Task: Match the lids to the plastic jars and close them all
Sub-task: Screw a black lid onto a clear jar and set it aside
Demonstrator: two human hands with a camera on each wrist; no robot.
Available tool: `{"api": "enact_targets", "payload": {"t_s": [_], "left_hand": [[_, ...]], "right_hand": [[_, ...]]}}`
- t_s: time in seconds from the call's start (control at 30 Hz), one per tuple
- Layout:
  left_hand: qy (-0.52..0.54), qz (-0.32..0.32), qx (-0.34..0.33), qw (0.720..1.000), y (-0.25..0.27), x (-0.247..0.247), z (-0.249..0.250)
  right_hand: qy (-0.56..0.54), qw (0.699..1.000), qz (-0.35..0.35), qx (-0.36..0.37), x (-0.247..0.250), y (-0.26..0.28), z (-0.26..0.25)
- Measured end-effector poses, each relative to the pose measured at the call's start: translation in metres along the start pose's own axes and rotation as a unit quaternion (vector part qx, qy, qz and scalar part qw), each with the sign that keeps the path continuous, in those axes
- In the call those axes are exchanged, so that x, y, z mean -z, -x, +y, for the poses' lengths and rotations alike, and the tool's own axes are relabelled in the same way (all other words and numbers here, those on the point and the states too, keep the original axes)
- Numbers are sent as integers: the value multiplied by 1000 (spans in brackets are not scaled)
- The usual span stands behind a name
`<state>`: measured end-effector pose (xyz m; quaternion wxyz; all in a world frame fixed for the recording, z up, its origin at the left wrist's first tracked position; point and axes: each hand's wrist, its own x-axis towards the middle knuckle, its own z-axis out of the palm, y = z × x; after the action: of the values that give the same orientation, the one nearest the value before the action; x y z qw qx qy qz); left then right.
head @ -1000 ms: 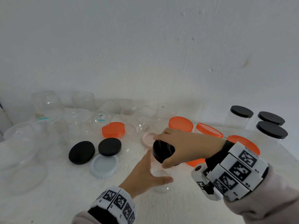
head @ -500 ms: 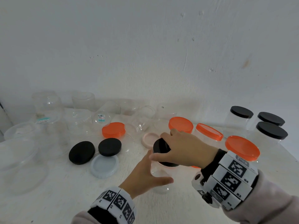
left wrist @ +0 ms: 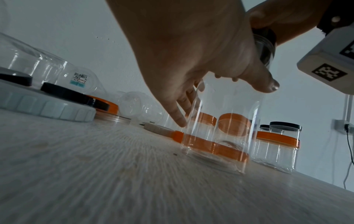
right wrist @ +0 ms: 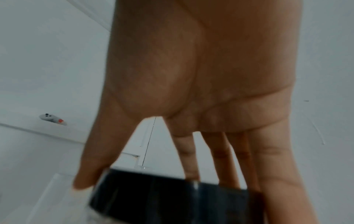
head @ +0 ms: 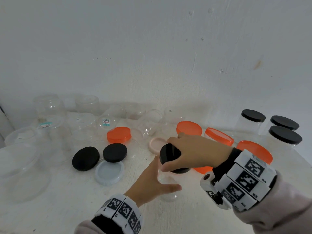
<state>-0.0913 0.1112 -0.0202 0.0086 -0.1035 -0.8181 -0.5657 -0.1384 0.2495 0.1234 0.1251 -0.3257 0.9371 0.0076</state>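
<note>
Your white table [head: 50,208] carries the same spread of loose lids and open jars as a second ago. Your left hand [head: 150,181] still wraps the clear jar [left wrist: 222,121], which stands upright at table centre. Your right hand [head: 194,151] grips the black lid [head: 170,157] at its rim; the lid, tilted a second ago, now sits on the jar mouth, and your wrist has rotated.

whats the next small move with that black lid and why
Probably twist the black lid further down with the right hand. The lid sits on the clear jar but looks tilted in the head view, so it seems not fully seated, and the left hand already steadies the jar.
</note>
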Motion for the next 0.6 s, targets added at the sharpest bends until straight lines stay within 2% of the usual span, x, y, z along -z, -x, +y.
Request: {"api": "enact_targets", "payload": {"t_s": [0.1, 0.17, 0.27, 0.33, 0.43, 0.6], "left_hand": [[-7, 0, 3, 1000, 0, 0, 1], [-4, 1, 2, 1000, 0, 0, 2], [-4, 5, 1, 1000, 0, 0, 2], [-11, 6, 3, 1000, 0, 0, 2], [-11, 5, 3, 1000, 0, 1, 2], [-3, 3, 1, 1000, 0, 0, 0]], "right_hand": [[4, 1000, 15, -26, -6, -1, -1], [-21, 999, 0, -24, -4, -1, 0], [-43, 998, -53, 15, 4, 1, 3], [-35, 997, -62, 37, 9, 2, 3], [-38, 997, -53, 38, 9, 2, 3], [3, 1000, -3, -3, 2, -1, 0]]}}
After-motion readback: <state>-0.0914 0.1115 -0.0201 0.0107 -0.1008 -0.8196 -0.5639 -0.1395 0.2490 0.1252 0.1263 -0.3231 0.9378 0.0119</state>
